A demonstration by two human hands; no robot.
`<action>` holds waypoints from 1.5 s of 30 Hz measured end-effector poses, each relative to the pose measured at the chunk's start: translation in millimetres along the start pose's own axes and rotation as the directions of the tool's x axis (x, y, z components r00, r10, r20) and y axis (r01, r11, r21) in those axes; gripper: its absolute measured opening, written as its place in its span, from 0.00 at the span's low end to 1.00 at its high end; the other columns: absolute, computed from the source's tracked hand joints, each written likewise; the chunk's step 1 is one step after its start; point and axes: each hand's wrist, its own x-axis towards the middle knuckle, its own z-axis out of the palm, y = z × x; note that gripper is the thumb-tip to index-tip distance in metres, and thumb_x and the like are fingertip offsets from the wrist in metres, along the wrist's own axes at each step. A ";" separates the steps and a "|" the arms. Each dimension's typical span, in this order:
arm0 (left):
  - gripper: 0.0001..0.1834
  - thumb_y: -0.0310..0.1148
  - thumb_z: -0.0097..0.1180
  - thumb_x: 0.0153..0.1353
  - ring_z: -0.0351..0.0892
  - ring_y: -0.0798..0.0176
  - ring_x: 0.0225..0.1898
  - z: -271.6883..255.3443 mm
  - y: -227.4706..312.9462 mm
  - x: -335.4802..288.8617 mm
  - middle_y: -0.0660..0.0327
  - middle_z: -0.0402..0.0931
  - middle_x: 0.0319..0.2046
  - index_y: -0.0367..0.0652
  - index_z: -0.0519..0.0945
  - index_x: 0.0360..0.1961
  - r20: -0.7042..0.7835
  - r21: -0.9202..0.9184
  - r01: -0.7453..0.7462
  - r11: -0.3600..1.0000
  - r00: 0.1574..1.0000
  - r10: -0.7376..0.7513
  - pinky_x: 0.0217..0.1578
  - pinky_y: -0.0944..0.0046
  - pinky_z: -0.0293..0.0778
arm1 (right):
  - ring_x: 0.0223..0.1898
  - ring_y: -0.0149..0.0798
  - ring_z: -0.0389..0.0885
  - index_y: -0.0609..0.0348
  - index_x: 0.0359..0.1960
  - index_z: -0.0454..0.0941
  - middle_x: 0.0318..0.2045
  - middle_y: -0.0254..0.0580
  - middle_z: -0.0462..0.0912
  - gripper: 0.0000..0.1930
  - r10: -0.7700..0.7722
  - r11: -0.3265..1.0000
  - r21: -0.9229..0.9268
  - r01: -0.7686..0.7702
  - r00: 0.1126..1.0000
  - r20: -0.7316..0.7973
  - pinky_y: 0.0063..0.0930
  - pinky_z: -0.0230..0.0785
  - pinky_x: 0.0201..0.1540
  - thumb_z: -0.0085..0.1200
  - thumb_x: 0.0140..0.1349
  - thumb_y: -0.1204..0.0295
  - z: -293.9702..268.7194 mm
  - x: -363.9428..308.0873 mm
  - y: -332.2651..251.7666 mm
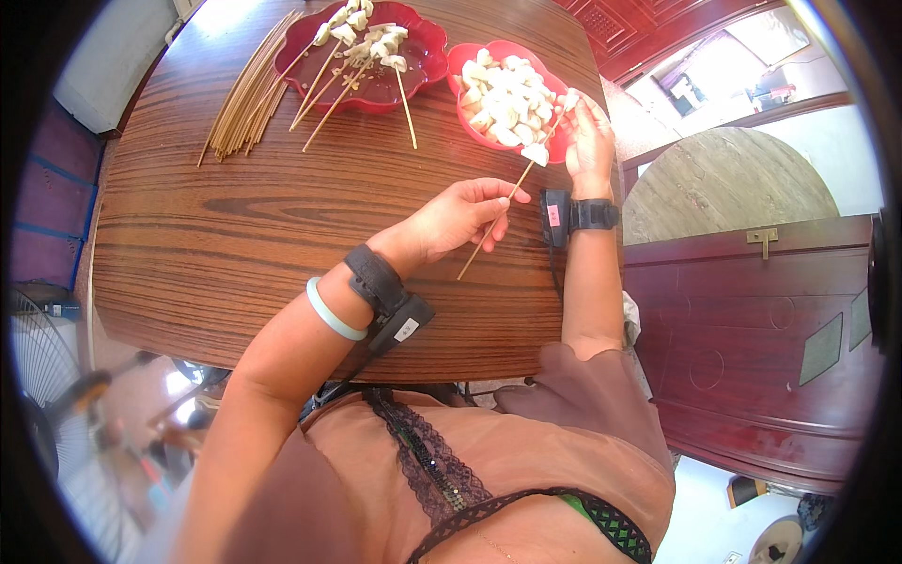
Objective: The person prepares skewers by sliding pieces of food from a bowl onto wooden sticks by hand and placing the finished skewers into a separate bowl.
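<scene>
Wears a thin brown top [573, 423], with dark lace [427, 461] down its front. Wears also, on the left forearm, a pale bangle [329, 312] and, nearer to the hand, a black wristband [374, 279]. Holds the left hand [467, 218] above the brown wood-grain table [282, 226], closing thumb and fingers around a thin wooden stick [522, 178]. Slants this stick with the lower end toward the body and the upper end at the right hand [588, 136]. Wears a second black band [592, 214] on the right wrist. Bends the right fingers around a white piece [569, 101], pinching it close to the stick's upper end; cannot tell the firmness of this pinch. Has a threaded piece [536, 154] on the stick, lower than the fingertips. Has, just beside the right hand, a red lobed bowl [558, 148], heaped with white chunks [507, 94]. Farther to the left, has a larger dark-red dish [428, 45] bearing several filled skewers [385, 42], and beside it a bundle of bare sticks [246, 99].
</scene>
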 end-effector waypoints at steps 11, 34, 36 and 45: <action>0.13 0.32 0.39 0.63 0.65 0.75 0.19 0.0 -0.8 0.9 0.68 0.68 0.18 0.42 0.69 0.47 -0.006 -0.018 0.002 1.000 1.000 -0.002 0.21 0.78 0.64 | 0.33 0.31 0.76 0.64 0.40 0.72 0.33 0.40 0.78 0.10 -0.025 1.000 -0.018 0.026 1.000 0.011 0.18 0.68 0.36 0.45 0.61 0.73 2.5 -0.2 0.9; 0.13 0.30 0.37 0.63 0.64 0.75 0.17 0.0 -0.6 0.9 0.67 0.67 0.17 0.41 0.69 0.47 -0.025 0.017 0.008 1.000 1.000 -0.007 0.19 0.78 0.61 | 0.33 0.29 0.76 0.65 0.41 0.72 0.33 0.40 0.77 0.11 -0.065 0.998 -0.018 0.064 0.998 -0.014 0.17 0.68 0.37 0.47 0.60 0.72 8.0 -4.8 -3.2; 0.13 0.30 0.37 0.63 0.64 0.75 0.17 -0.3 -1.1 1.2 0.67 0.67 0.17 0.41 0.69 0.47 -0.027 0.015 0.011 1.000 1.000 -0.010 0.19 0.78 0.61 | 0.33 0.28 0.75 0.65 0.41 0.72 0.33 0.39 0.77 0.11 -0.054 0.998 -0.023 0.053 0.999 -0.006 0.17 0.68 0.37 0.49 0.59 0.73 8.7 -5.4 -4.7; 0.13 0.30 0.38 0.63 0.63 0.76 0.17 0.6 -0.3 0.3 0.69 0.67 0.17 0.42 0.69 0.47 -0.025 0.008 0.007 1.000 1.000 -0.007 0.19 0.79 0.62 | 0.32 0.27 0.75 0.64 0.37 0.75 0.33 0.39 0.79 0.09 0.002 1.000 0.018 -0.002 1.000 0.011 0.17 0.68 0.35 0.53 0.55 0.74 2.0 -3.6 -3.5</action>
